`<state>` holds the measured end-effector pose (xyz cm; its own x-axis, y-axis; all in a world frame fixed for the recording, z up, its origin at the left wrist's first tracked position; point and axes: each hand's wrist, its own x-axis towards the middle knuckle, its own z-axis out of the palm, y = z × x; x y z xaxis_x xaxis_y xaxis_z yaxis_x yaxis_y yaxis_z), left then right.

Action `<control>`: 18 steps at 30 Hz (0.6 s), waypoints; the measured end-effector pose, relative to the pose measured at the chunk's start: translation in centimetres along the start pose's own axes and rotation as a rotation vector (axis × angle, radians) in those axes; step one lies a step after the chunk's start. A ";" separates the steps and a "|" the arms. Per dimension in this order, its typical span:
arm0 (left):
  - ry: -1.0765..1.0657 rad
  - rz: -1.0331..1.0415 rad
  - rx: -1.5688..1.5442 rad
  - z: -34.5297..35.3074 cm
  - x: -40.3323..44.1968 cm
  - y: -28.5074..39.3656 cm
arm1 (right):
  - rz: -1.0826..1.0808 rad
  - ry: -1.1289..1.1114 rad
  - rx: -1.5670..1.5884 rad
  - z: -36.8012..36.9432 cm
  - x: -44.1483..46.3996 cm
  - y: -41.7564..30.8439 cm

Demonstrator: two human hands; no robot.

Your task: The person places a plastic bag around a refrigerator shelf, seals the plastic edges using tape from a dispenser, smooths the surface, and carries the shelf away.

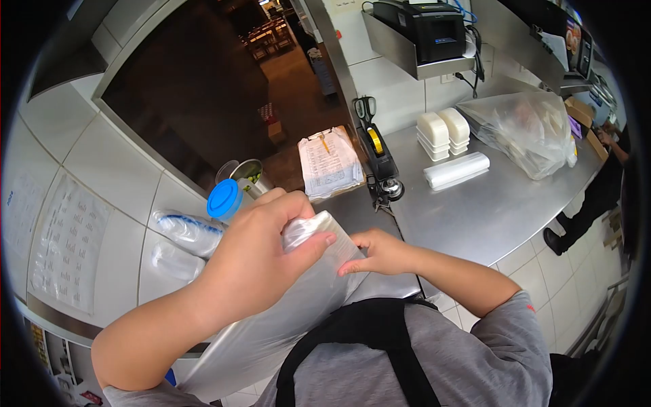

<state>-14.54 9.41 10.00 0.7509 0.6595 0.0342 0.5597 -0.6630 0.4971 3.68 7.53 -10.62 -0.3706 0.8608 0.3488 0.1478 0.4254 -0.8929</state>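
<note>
My left hand (268,247) is wrapped round the top of a clear plastic bag (332,237), thumb toward the front. The sheet of plastic hangs down in front of my body toward the lower left. On the bag's right edge, my right hand (383,252) pinches the plastic between thumb and fingers. Just behind my left hand stands a container with a blue lid (224,198), and a metal pot (252,175) with green pieces in it is beside that.
Beyond my hands lie a clipboard with papers (331,163) and a tape dispenser (380,146) with scissors. On the steel counter (468,220) are white trays (442,132), a plastic roll (456,170) and a large clear bag (525,129). A person stands at the far right.
</note>
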 end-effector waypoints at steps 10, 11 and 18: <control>0.078 -0.140 -0.037 0.0 -2.0 0.3 | 0.066 0.195 0.517 3.0 -2.3 6.0; 0.095 -0.200 -0.065 -0.4 -3.0 0.4 | 0.066 0.189 0.523 3.0 -2.7 6.0; -0.123 -0.453 0.147 -3.1 -9.7 -2.5 | 0.026 0.380 0.482 1.6 -5.9 5.1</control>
<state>-24.36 5.76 11.14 0.4511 0.8523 -0.2647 0.8767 -0.3678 0.3100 5.17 4.23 -17.71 -0.0065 0.9463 0.3233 -0.3123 0.3052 -0.8996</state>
